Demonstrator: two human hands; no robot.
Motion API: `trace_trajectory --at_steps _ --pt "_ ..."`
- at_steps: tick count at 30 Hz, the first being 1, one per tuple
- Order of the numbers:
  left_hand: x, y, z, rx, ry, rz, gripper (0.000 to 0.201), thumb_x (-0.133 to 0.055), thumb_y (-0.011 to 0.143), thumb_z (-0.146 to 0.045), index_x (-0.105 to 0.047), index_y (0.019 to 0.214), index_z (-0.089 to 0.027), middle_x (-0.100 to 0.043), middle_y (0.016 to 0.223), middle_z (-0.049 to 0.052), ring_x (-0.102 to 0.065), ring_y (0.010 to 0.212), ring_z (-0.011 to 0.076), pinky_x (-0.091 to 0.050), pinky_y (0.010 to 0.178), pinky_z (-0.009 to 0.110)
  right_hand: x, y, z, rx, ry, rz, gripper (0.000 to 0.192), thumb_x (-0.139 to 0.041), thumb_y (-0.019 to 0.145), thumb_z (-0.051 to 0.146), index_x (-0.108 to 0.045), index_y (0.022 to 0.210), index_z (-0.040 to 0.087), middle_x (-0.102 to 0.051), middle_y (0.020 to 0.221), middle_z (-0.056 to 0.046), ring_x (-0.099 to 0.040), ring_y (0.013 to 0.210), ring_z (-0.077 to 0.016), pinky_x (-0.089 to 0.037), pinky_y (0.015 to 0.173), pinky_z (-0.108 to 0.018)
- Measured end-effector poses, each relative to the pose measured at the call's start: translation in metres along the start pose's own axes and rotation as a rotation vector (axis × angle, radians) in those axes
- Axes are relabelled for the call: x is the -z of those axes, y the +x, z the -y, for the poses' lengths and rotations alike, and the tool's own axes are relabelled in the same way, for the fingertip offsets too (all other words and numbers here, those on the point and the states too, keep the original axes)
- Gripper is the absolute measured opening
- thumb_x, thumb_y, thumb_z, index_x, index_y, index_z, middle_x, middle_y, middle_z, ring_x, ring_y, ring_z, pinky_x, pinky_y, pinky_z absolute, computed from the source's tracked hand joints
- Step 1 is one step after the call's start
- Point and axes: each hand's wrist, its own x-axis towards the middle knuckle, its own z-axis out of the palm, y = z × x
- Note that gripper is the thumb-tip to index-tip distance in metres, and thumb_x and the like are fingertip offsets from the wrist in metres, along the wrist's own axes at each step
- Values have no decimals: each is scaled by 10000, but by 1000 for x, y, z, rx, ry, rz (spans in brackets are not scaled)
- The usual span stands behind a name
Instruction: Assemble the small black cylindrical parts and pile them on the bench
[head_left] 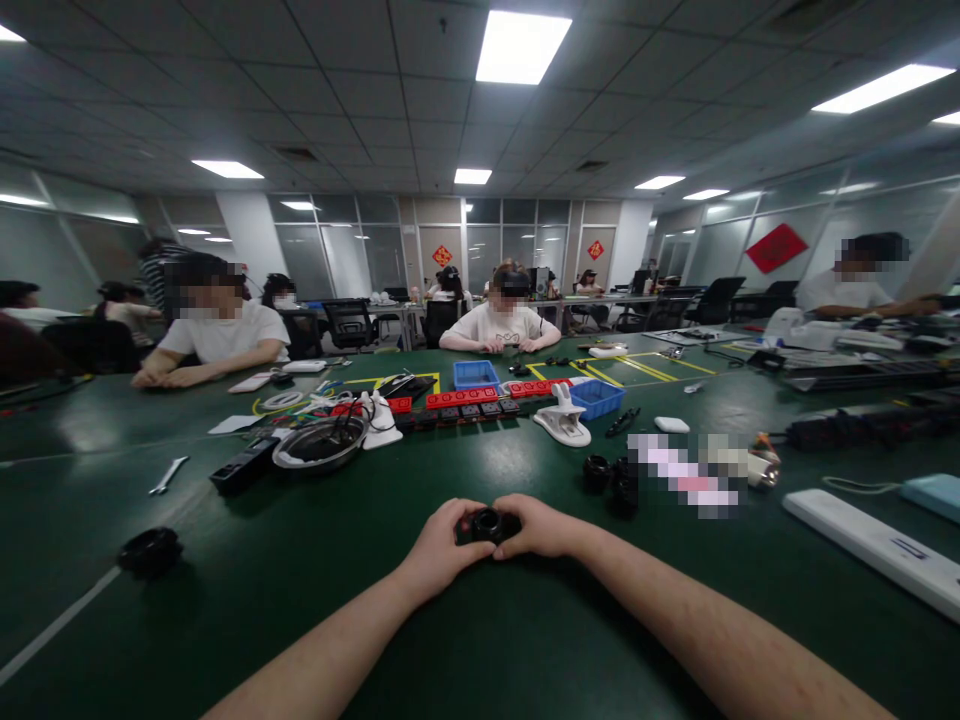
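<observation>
A wide green table [225,560] fills the lower frame. Overhead, bright ceiling panels [523,45] glow on a tiled ceiling. Glass partitions [480,250] line the far wall across the centre, black office chairs [349,322] before them, a red diamond sign [777,247] upper right.

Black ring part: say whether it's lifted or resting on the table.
Cannot tell: both hands, left hand and right hand, grip black ring part, hiding its underside.

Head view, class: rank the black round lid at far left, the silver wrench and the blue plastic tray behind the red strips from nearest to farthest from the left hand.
1. Black round lid, left of the left hand, by the table's near edge.
2. Silver wrench, farther left and farther back.
3. Blue plastic tray, straight ahead, mid-table behind the red strips.
</observation>
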Motion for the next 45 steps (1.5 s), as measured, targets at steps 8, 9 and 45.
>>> trace_trajectory --at_steps 8,9,45 --pt "-9 -3 -4 102 42 -138 309 -649 578 -298 -540 838 -172 -528 813 20 -504 746 179 -397 654 283 -19 0 13 -150 -368 -219 434 -613 550 527 -494 739 156 -537 702 -23 -473 607 -146 -296 498 -228" --pt "-10 -3 -4 110 61 -155 308 -652 573 -300 -538 827 -171 -526 806 18 -502 743 180 -397 653 286 -21 0 15 -160 -418 -239 431 -595 566 536 -497 739 154 -543 707 -36 -482 622 -159 -309 518 -242" --pt "-6 -3 -9 118 130 -152 310 -663 543 -325 -557 794 -178 -542 771 13 -516 737 188 -388 631 272 -19 1 10 -161 -251 -207 418 -648 529 477 -478 738 158 -500 688 8 -439 595 -118 -271 482 -206"
